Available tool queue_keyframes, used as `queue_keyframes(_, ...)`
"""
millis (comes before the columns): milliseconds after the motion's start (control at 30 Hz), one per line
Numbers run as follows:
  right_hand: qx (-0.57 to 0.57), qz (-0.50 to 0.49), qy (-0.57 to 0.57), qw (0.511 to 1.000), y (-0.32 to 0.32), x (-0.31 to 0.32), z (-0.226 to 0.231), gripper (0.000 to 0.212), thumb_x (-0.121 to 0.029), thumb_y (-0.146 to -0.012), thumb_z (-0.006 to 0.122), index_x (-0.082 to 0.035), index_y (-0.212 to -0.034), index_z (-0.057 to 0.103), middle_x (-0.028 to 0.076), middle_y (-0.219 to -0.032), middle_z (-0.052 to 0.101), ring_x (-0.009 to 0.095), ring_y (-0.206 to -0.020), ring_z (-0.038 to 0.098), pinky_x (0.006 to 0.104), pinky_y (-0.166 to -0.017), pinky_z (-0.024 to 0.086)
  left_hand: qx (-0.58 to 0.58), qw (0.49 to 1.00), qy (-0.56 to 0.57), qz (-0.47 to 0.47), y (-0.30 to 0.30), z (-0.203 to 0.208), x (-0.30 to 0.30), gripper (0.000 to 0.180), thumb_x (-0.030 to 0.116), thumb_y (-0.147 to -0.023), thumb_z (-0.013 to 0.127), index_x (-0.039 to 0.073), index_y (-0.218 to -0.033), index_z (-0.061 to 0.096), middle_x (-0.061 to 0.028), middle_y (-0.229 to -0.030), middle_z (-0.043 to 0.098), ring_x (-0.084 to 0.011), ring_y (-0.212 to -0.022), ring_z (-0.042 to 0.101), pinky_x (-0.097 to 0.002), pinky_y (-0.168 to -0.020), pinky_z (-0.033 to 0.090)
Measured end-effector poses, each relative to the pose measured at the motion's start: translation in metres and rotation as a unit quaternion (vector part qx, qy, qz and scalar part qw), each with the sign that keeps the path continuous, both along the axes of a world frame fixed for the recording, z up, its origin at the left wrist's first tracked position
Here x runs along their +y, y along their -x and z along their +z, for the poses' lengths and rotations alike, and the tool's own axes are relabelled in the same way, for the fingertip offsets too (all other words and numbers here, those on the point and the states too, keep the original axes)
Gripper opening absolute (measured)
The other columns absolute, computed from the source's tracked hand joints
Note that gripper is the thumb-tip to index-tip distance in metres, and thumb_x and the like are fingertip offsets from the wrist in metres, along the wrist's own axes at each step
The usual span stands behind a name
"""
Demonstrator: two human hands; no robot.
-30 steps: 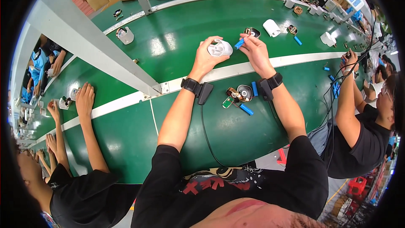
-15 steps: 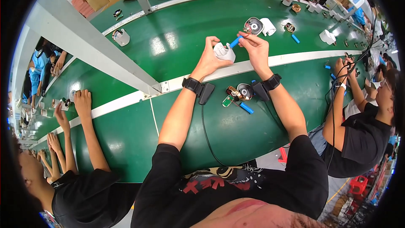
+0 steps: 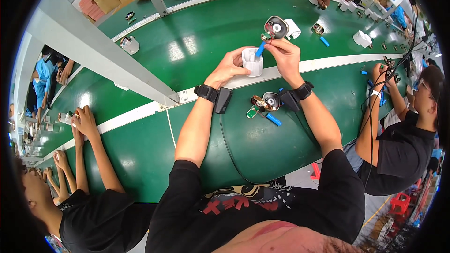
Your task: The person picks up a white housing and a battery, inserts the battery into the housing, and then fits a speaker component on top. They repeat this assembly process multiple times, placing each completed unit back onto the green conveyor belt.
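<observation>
My left hand (image 3: 228, 69) is wrapped round a white ribbed plastic housing (image 3: 253, 65), which stands upright with its open top facing up. In my right hand (image 3: 285, 57), a blue cylindrical battery (image 3: 260, 48) is pinched between thumb and fingers. Its lower end sits at the mouth of the housing; how far inside it reaches, I cannot tell. Just above those fingertips is a grey cup-shaped part (image 3: 276, 27) with a round white centre, with a small green board and wires by the battery. Behind it lies a white curved cover (image 3: 293, 29).
On the near green bench (image 3: 225, 145) lie a second wired assembly (image 3: 269, 102) and its blue battery (image 3: 273, 120). A white rail (image 3: 323, 63) crosses ahead, and a metal post (image 3: 108, 51) slants at the left. Co-workers sit on both sides. Cables trail from my wrist straps.
The housing has turned more upright in my left hand. The battery has come down to its opening, and the grey cup-shaped part has lifted and tilted toward me.
</observation>
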State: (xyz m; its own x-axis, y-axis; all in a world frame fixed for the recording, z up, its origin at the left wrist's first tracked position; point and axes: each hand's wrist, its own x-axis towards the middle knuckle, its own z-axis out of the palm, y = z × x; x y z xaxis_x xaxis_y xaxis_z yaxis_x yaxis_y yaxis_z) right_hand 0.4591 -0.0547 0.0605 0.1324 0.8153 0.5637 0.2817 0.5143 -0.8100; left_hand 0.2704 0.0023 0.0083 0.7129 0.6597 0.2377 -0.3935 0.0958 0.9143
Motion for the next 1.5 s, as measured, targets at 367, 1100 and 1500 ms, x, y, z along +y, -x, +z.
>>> queue_keyframes(367,-0.008,-0.007,-0.048,0.999,0.004,-0.005,0.007,0.013,0.009,-0.081,0.069,0.007,-0.094,0.071,0.009,-0.093,0.068,0.014,-0.085,0.064,0.0264,-0.078,0.052,-0.039,0.994,0.088,-0.044,0.005,0.0,-0.001,0.079,-0.006,-0.067,0.07,0.002,-0.14,0.041,-0.0089,-0.133,0.053,-0.0217,-0.126,0.05,-0.0367,-0.111,0.036)
queue_keyframes(1100,-0.136,0.133,0.081,0.978,0.015,-0.011,0.015,0.071,-0.007,-0.066,0.085,-0.006,-0.131,0.056,0.013,-0.127,0.061,0.026,-0.116,0.058,0.0361,-0.089,0.053,-0.138,0.981,0.125,-0.05,0.012,-0.008,0.007,0.075,0.008,-0.075,0.07,0.001,-0.142,0.039,-0.0121,-0.135,0.054,-0.0238,-0.126,0.052,-0.0388,-0.108,0.041)
queue_keyframes(1500,-0.307,0.035,-0.004,0.951,0.011,-0.012,0.004,0.086,-0.018,-0.058,0.091,-0.013,-0.135,0.053,0.01,-0.114,0.067,0.029,-0.086,0.066,0.0356,-0.077,0.054,-0.137,0.983,0.09,-0.077,0.012,0.0,0.005,0.081,0.016,-0.073,0.077,0.001,-0.142,0.038,-0.0119,-0.134,0.055,-0.025,-0.124,0.054,-0.0405,-0.106,0.043)
